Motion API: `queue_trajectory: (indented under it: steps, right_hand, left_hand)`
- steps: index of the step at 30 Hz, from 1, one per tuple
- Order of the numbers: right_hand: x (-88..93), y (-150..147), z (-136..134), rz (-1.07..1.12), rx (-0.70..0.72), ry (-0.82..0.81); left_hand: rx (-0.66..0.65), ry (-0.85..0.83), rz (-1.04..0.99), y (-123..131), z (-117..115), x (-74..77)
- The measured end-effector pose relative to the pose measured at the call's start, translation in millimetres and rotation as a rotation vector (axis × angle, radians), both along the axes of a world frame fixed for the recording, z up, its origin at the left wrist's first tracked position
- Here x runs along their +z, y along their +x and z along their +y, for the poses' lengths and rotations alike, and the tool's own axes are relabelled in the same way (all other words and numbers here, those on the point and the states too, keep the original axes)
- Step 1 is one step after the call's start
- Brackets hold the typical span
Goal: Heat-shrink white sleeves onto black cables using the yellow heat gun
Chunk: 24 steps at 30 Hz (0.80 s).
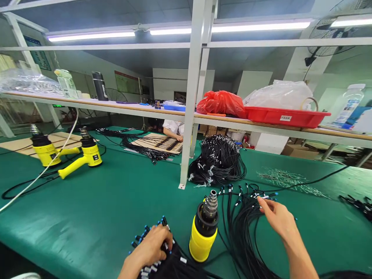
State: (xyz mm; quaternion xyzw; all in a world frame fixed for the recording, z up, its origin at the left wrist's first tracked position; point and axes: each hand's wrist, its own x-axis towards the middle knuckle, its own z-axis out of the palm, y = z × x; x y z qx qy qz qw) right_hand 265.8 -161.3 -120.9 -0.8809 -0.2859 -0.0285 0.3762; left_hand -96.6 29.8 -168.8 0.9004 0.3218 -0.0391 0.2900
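My left hand (154,245) is closed over the ends of a bundle of black cables (183,267) with blue tips and white labels, at the bottom of the view. My right hand (277,217) pinches the end of a black cable, among the tips of a second, looser cable bundle (242,236); the fingertips partly hide that end. Between my hands a yellow and black heat gun (203,232) stands upright with its metal nozzle pointing up.
A large cable heap (217,161) lies behind the white post (190,97). Two more heat guns (92,151) stand on the left. Loose twist ties (290,180) lie right. The shelf holds a red tray (286,117). Across the table, a person's hand (179,138) is near other cables.
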Motion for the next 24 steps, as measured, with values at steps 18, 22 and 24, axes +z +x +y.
queue_trajectory:
  steps: [18,22,24]
  right_hand:
    - [94.3,-83.2,-37.1,0.07,0.315,0.296]
    - [118.2,-139.3,-35.8,-0.01,0.698,0.178]
    - [124.1,-157.6,-32.0,-0.018,0.851,0.088]
  left_hand:
    - [-0.226,0.289,-0.34,-22.5,-24.6,132.4]
    - [-0.406,0.434,-0.427,13.5,-56.5,178.0]
    - [-0.45,0.536,-0.48,30.0,-65.2,191.3]
